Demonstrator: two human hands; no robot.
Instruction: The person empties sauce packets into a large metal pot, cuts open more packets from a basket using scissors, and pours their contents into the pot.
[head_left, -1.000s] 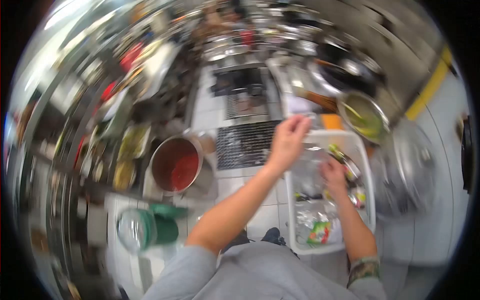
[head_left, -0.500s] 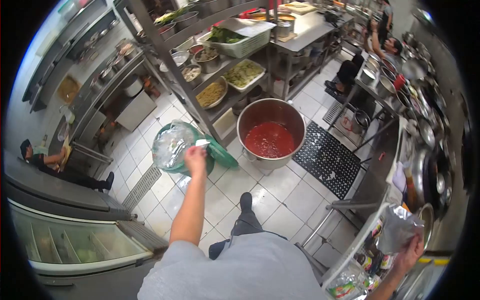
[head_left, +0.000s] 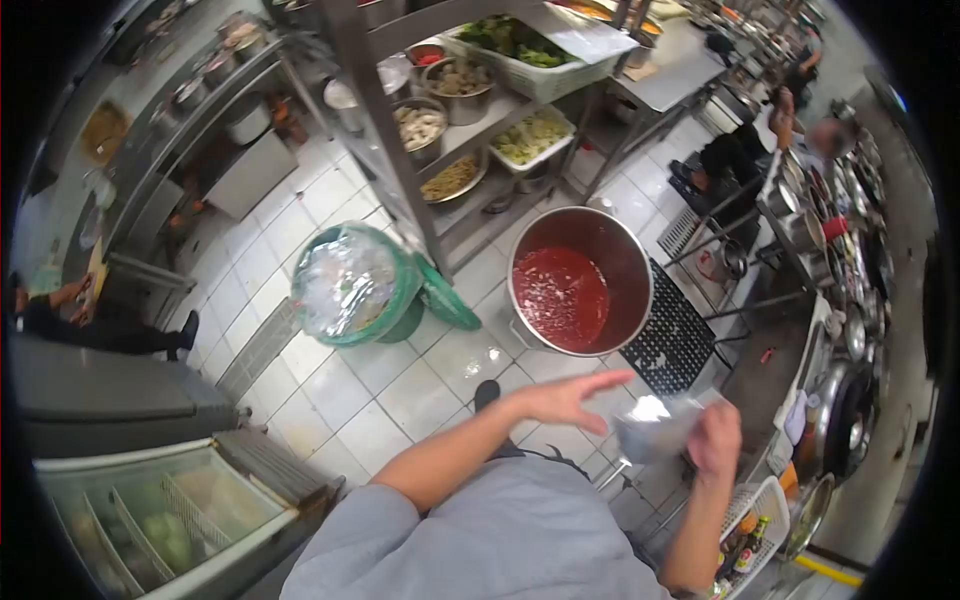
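My right hand [head_left: 715, 437] is closed on the edge of a silver foil pouch [head_left: 652, 432], smeared a little by motion. Beside the pouch, my left hand [head_left: 572, 400] reaches out with fingers apart and nothing in it. Both hands are just on my side of a tall steel pot [head_left: 628, 275]. Thick red liquid [head_left: 562, 300] fills part of the pot, with pale flecks on its surface. To the left stands a green bin [head_left: 408, 318] lined with clear plastic [head_left: 345, 275].
A steel rack [head_left: 385, 130] holds food pans and a vegetable basket [head_left: 540, 75]. A black perforated mat [head_left: 672, 345] lies right of the pot. Bottles fill a white basket [head_left: 775, 510] at lower right. A glass-topped chest [head_left: 160, 520] is at lower left. Other people are at both sides.
My left hand has left the bin and come right, beside the pouch; the small white piece it held is no longer visible. My right hand has brought the pouch inward from the basket.
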